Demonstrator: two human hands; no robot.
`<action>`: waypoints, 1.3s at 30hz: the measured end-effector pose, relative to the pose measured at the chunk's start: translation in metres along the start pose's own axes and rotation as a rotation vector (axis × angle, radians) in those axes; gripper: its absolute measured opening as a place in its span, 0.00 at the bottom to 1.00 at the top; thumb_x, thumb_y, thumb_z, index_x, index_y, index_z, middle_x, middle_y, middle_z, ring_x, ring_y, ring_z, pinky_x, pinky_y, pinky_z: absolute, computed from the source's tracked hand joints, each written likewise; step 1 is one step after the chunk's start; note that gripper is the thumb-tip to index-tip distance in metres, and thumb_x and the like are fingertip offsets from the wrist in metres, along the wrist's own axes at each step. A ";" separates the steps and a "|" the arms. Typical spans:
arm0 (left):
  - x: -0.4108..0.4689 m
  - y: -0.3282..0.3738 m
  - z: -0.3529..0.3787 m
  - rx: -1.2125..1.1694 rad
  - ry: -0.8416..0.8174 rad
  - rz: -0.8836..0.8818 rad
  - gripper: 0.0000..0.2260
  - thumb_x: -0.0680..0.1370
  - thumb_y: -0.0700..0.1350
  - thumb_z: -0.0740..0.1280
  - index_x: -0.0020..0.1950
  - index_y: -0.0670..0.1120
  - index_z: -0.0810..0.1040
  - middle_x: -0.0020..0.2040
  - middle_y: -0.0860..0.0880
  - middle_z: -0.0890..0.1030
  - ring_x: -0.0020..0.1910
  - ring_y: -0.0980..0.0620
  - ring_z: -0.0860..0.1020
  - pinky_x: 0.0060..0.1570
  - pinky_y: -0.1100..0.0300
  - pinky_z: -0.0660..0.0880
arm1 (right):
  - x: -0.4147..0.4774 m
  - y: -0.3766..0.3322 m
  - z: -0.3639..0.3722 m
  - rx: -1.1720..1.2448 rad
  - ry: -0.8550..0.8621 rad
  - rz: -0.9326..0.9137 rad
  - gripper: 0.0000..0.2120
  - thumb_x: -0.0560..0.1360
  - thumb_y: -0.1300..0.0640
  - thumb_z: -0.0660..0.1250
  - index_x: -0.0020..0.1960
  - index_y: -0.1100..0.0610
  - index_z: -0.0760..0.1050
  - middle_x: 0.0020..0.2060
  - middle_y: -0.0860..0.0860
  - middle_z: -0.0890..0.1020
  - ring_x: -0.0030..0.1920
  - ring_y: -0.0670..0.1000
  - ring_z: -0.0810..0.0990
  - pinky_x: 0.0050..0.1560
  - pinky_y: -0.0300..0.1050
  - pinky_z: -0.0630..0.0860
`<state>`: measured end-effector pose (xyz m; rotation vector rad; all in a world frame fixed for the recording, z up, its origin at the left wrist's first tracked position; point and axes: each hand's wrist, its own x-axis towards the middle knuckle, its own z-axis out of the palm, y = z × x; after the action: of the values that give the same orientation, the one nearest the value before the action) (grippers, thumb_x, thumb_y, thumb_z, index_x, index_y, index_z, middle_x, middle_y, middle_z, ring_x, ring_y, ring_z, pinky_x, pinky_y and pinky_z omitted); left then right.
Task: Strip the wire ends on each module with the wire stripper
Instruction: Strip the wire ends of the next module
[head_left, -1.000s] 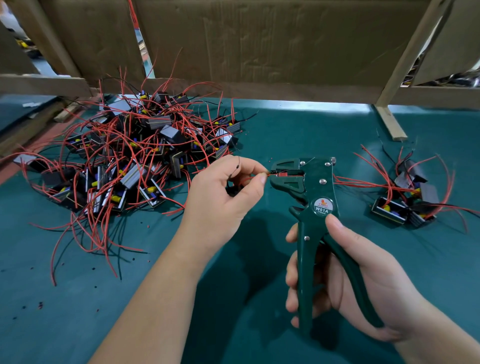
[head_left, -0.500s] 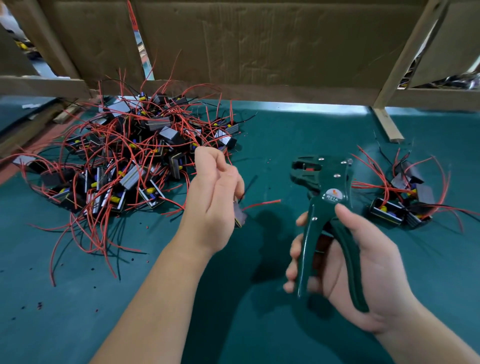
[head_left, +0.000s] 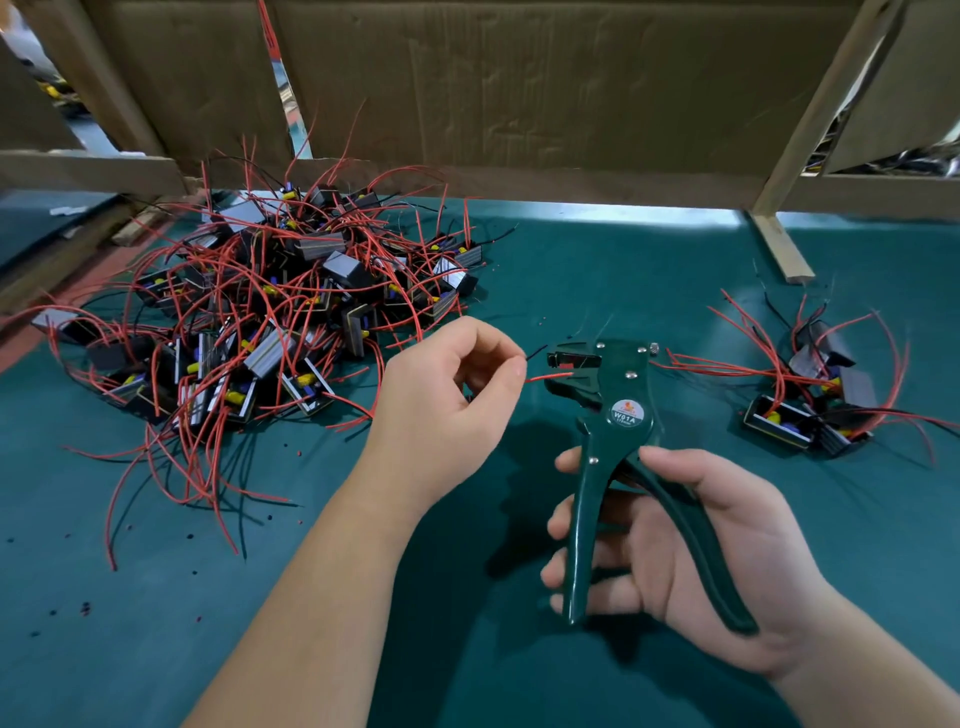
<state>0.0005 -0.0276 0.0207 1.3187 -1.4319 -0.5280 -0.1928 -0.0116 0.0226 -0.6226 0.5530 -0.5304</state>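
- Modules with red leads lie heaped at the left of the green surface, well apart from both hands. I judge these are the ones not yet stripped.
- Left hand is held above the surface near the middle. Its fingers pinch a red wire just short of its end, and the module it belongs to is hidden behind the hand.
- That red wire's long axis runs nearly level from left to right, its free end pointing right into the mouth of the wire stripper.
- A black lead pokes out just above it, outside the mouth.
- The wire stripper stands with its head away from the person, mouth facing left and handles spread.
- Right hand has its fingers curled round both handles.
- To do this step well, keep the red wire straight and square to the blades. Hold the pinch firm close to the tool, keep the black lead clear, then give one full squeeze.
- A small cluster of modules sits at the right, probably finished.
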 end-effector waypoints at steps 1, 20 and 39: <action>0.000 0.000 0.000 0.014 -0.001 0.009 0.03 0.74 0.45 0.67 0.41 0.53 0.78 0.36 0.58 0.80 0.34 0.55 0.78 0.37 0.57 0.76 | -0.001 0.000 0.001 0.006 -0.029 -0.003 0.29 0.59 0.49 0.76 0.56 0.62 0.78 0.42 0.66 0.78 0.41 0.67 0.80 0.44 0.64 0.77; 0.003 0.004 -0.003 0.102 -0.006 0.157 0.08 0.74 0.43 0.67 0.42 0.58 0.76 0.37 0.49 0.78 0.37 0.54 0.75 0.44 0.57 0.73 | -0.005 0.002 0.001 -0.168 -0.040 -0.068 0.27 0.60 0.48 0.77 0.54 0.60 0.77 0.41 0.66 0.79 0.40 0.66 0.80 0.46 0.64 0.75; 0.002 0.006 -0.005 0.182 0.000 0.219 0.04 0.74 0.42 0.68 0.42 0.51 0.80 0.35 0.52 0.75 0.36 0.58 0.73 0.47 0.37 0.71 | -0.006 0.002 0.002 -0.218 0.030 -0.106 0.28 0.55 0.47 0.79 0.49 0.60 0.79 0.37 0.66 0.79 0.34 0.65 0.80 0.41 0.62 0.75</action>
<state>0.0024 -0.0263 0.0279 1.2813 -1.6311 -0.2581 -0.1949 -0.0057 0.0247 -0.8556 0.6135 -0.5850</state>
